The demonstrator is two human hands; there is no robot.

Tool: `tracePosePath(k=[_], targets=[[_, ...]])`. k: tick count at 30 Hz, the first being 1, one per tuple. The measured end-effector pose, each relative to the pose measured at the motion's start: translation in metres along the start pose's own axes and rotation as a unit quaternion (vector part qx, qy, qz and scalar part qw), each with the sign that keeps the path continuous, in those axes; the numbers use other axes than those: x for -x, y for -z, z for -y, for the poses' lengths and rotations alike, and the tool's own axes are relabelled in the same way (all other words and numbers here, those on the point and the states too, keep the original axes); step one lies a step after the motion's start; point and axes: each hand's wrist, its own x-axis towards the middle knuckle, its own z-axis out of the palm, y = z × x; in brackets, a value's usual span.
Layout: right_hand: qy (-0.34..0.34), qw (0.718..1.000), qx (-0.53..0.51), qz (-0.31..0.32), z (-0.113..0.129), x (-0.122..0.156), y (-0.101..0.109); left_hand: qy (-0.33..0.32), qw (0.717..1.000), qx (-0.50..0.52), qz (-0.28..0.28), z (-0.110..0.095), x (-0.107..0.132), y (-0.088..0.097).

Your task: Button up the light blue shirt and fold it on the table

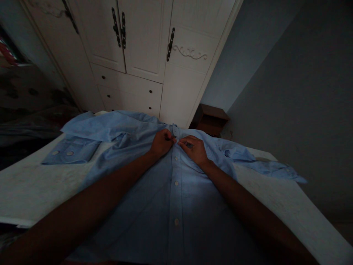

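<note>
A light blue button-up shirt [154, 191] lies spread front-up on a white table [35, 184], collar at the far end. My left hand [162, 141] and my right hand [194, 147] meet at the top of the button placket just below the collar. Both hands pinch the fabric there, fingers closed on the two placket edges around the top button. Three white buttons show fastened lower down the placket. One sleeve with its cuff [71, 150] lies out to the left, the other sleeve [270, 167] stretches to the right.
A white wardrobe [143, 55] with dark handles and drawers stands just beyond the table. A small brown wooden stand [211, 117] sits at its right, by a grey wall. Dark bedding lies to the left. The room is dim.
</note>
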Motion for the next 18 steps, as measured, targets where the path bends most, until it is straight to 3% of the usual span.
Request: tracePosePath(k=[8, 18], targets=[[0.025, 0.987, 0.16, 0.005, 0.0083, 0.0009, -0.0034, 0.012, 0.999, 0.03, 0.017, -0.001, -0.0006, 0.0001], [0.042, 0.975, 0.215, 0.026, 0.0091, -0.0007, -0.0023, -0.001, 0.999, 0.032, 0.032, -0.0021, -0.0007, 0.0014]])
